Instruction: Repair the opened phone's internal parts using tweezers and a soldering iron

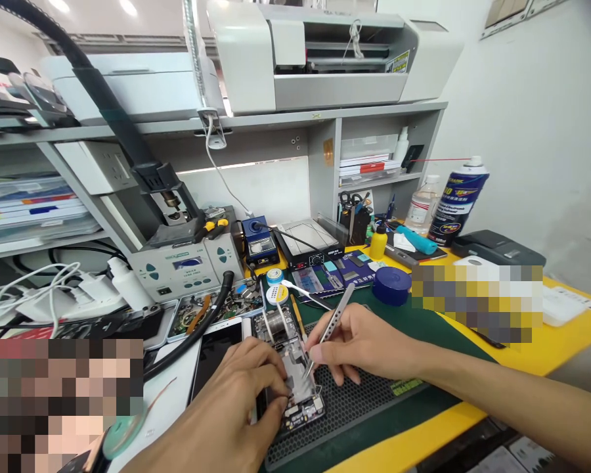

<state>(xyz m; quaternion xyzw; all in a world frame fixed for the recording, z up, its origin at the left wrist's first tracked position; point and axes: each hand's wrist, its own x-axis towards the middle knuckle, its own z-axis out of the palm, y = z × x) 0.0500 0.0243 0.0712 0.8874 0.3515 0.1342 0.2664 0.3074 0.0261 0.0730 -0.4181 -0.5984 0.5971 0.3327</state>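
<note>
An opened phone [300, 393] lies on the dark mat, its inner boards and a pale area showing. My left hand [246, 394] curls over its left edge, thumb and fingers closed against it; the fingertips are partly hidden. Metal tweezers [335, 320] with holes along the arms are pinched in my right hand [362, 341], tips pointing down at the middle of the phone. A spool of wire [276, 323] sits at the phone's far end. Just left lies a white-framed phone [221, 355] with a dark screen, partly behind my left hand.
A black hose [211, 318] crosses at the left, before a grey control station [182, 269]. Behind the mat [369, 387] are a parts tray [192, 318], a blue round container [391, 286], a yellow bottle [378, 243] and a spray can [458, 200]. Shelves and printers stand behind.
</note>
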